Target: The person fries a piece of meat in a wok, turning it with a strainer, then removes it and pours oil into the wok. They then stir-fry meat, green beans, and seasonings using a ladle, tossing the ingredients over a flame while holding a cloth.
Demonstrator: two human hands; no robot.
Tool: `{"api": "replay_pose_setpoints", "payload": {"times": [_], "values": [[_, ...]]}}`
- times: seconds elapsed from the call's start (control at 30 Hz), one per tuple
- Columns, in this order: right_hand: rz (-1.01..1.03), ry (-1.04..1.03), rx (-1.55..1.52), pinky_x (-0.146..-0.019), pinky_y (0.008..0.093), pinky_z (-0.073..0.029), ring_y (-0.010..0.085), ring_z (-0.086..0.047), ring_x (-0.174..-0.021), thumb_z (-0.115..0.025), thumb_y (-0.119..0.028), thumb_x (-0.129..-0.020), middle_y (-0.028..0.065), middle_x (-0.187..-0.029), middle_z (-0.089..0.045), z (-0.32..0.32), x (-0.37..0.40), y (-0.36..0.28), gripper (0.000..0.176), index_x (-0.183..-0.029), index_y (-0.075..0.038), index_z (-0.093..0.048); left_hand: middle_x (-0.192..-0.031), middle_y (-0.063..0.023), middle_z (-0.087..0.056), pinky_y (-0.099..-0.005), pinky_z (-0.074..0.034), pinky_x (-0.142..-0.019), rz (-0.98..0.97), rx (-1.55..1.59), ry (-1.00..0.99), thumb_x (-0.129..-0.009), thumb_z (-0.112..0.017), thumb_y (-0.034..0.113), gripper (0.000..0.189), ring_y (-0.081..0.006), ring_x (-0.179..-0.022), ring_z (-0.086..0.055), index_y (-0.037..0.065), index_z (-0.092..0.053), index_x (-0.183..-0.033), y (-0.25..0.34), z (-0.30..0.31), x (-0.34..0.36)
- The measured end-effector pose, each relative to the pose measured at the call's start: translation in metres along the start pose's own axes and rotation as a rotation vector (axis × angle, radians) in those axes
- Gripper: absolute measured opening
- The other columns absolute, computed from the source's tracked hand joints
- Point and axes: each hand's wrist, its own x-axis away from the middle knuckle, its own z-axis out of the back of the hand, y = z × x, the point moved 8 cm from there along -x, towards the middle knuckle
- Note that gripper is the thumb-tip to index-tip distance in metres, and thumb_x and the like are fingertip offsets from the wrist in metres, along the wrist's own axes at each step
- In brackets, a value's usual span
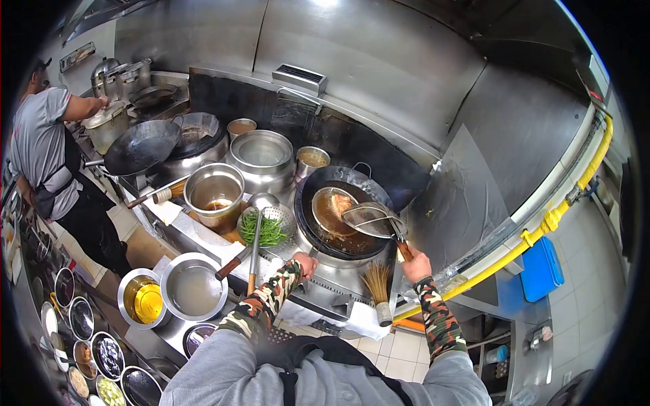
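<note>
My right hand (416, 266) is closed around the wooden handle (404, 250) of a wire mesh strainer (365, 220). The strainer's mesh hangs over the right side of a black wok (381, 195). Inside the wok is brown liquid, with a pale orange-brown piece of food (340, 204) beside the mesh. At the wok's front left, my left hand (305, 265) is closed near the stove edge; whatever its fingers hold is hidden. Left of it, green beans (269, 233) lie in a perforated skimmer (287, 222), with a metal ladle (263, 201) resting against it.
A bamboo brush (376, 279) stands at the stove's front. Metal pots (214, 183) and a second wok (142, 147) are to the left. Bowls of yellow oil (147, 302) and cloudy liquid (195, 287) sit lower left. Another person (54, 135) works far left. A yellow pipe (552, 218) runs right.
</note>
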Motion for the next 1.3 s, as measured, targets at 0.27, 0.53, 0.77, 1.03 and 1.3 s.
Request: {"api": "replay_pose_setpoints", "payload": {"times": [0.27, 0.53, 0.77, 1.03, 1.3], "values": [[0.000, 0.014, 0.022, -0.080, 0.0398, -0.046, 0.0367, -0.059, -0.090, -0.060, -0.015, -0.063, 0.0235, -0.091, -0.061, -0.003, 0.014, 0.001, 0.050, -0.113, -0.008, -0.058, -0.092, -0.0153, -0.058, -0.0425, -0.044, -0.056, 0.293, 0.094, 0.259, -0.083, -0.037, 0.041, 0.050, -0.0298, -0.068, -0.055, 0.003, -0.052, -0.110, -0.024, 0.055, -0.004], [0.054, -0.042, -0.198, -0.074, 0.0333, -0.047, 0.0277, -0.062, -0.080, -0.060, -0.014, -0.062, 0.0198, -0.084, -0.063, 0.009, -0.023, -0.005, 0.045, -0.107, -0.007, -0.062, -0.060, -0.0066, -0.054, -0.0318, -0.032, -0.031, 0.268, -0.280, 0.900, -0.085, -0.045, 0.027, 0.025, -0.0192, -0.035, -0.043, 0.003, -0.053, -0.086, -0.015, 0.049, 0.006], [0.067, -0.095, -0.084, -0.069, 0.0284, -0.046, 0.0198, -0.062, -0.070, -0.062, -0.014, -0.064, 0.0166, -0.079, -0.064, -0.006, -0.065, -0.016, 0.043, -0.106, -0.004, -0.061, -0.054, -0.0040, -0.048, -0.0307, -0.031, -0.030, 0.389, -1.012, 1.150, -0.083, -0.052, 0.010, 0.011, -0.0151, -0.036, -0.042, 0.003, -0.049, -0.076, 0.014, -0.017, 0.000], [0.016, -0.121, -0.313, -0.066, 0.0280, -0.046, 0.0145, -0.058, -0.066, -0.062, -0.015, -0.063, 0.0129, -0.072, -0.063, -0.002, -0.063, 0.001, 0.036, -0.096, 0.000, -0.064, -0.054, -0.0040, -0.048, -0.0298, -0.031, -0.028, 0.308, -0.523, 1.127, -0.083, -0.052, 0.013, 0.011, -0.0153, -0.035, -0.042, 0.003, -0.052, -0.078, -0.001, 0.005, 0.005], [0.018, -0.156, -0.356, -0.066, 0.0264, -0.046, 0.0136, -0.057, -0.066, -0.061, -0.013, -0.063, 0.0123, -0.073, -0.063, 0.012, -0.037, 0.003, 0.041, -0.102, -0.001, -0.064, -0.054, -0.0039, -0.047, -0.0289, -0.033, -0.028, 0.318, -0.741, 1.139, -0.082, -0.049, 0.010, 0.008, -0.0147, -0.036, -0.042, 0.002, -0.050, -0.081, 0.004, -0.012, -0.005]]}}
